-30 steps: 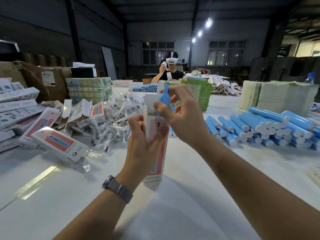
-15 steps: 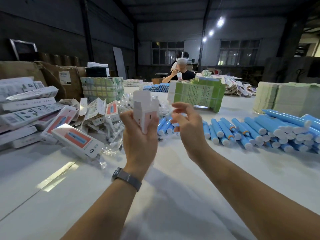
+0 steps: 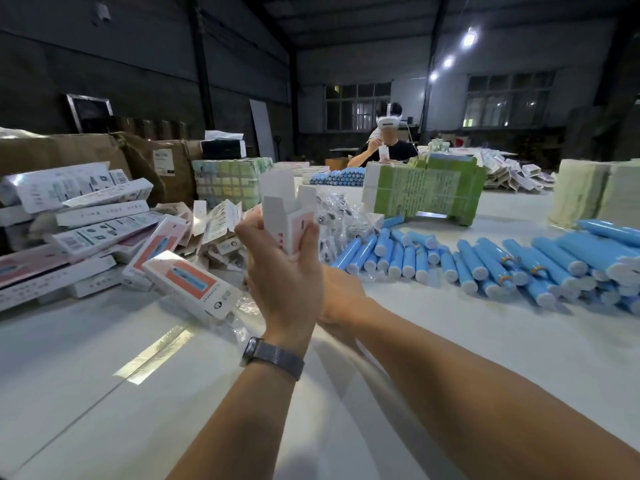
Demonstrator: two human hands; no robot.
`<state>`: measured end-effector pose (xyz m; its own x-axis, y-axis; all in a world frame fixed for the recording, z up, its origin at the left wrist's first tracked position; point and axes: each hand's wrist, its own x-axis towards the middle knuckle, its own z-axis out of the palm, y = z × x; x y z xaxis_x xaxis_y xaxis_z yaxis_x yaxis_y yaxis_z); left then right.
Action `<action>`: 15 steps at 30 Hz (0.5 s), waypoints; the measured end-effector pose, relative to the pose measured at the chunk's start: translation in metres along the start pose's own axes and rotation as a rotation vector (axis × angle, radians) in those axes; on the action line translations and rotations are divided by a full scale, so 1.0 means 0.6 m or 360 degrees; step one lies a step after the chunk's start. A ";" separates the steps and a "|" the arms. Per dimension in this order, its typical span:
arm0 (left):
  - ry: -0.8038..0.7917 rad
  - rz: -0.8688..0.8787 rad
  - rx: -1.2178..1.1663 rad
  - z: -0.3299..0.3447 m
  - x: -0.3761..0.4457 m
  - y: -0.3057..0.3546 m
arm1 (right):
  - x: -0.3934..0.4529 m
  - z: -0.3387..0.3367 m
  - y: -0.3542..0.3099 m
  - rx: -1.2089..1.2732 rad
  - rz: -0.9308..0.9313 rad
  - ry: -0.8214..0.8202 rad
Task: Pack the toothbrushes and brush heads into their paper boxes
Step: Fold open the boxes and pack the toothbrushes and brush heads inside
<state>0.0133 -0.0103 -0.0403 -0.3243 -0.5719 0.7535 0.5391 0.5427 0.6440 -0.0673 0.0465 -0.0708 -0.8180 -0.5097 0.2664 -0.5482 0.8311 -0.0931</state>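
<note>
My left hand [image 3: 284, 271] grips an open-flapped paper box [image 3: 289, 220], my right hand's [image 3: 341, 296] grip hidden behind it; many blue toothbrush handles [image 3: 485, 261] at right await packing.

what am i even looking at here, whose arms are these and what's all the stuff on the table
There is no machine here: the camera is worn on a person's head and looks forward and down, so the two bare arms are that person's own. The left hand, with a watch on its wrist, grips an open paper box held upright, top flaps open. The right hand is mostly hidden behind the left, so its grip cannot be told. On the white table lie blue toothbrush handles at right, finished boxes piled at left, and clear bagged brush heads behind the held box. Another person works across the table.
</note>
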 end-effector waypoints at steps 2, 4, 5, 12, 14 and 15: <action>-0.0011 -0.0002 -0.0032 0.003 -0.002 -0.002 | -0.001 0.003 -0.003 -0.0009 -0.0035 -0.0033; -0.0028 -0.0009 -0.0069 0.006 -0.003 -0.003 | 0.004 0.007 -0.007 0.0007 0.0001 -0.0078; -0.0035 -0.0013 -0.0078 0.006 -0.003 -0.003 | 0.009 0.009 -0.010 0.0005 0.0028 -0.0068; 0.0016 -0.0044 -0.0175 0.002 0.003 -0.006 | 0.023 0.009 -0.016 0.0074 0.0079 0.0207; 0.0021 -0.0053 -0.0174 0.003 0.005 -0.006 | 0.021 -0.004 -0.002 0.0251 0.0109 0.0227; 0.0010 -0.0066 -0.0172 0.004 0.004 -0.006 | 0.018 -0.014 0.006 0.0456 0.0122 0.0223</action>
<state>0.0089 -0.0124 -0.0404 -0.3432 -0.5965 0.7255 0.6061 0.4495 0.6562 -0.0768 0.0460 -0.0601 -0.8379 -0.3957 0.3759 -0.5287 0.7594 -0.3793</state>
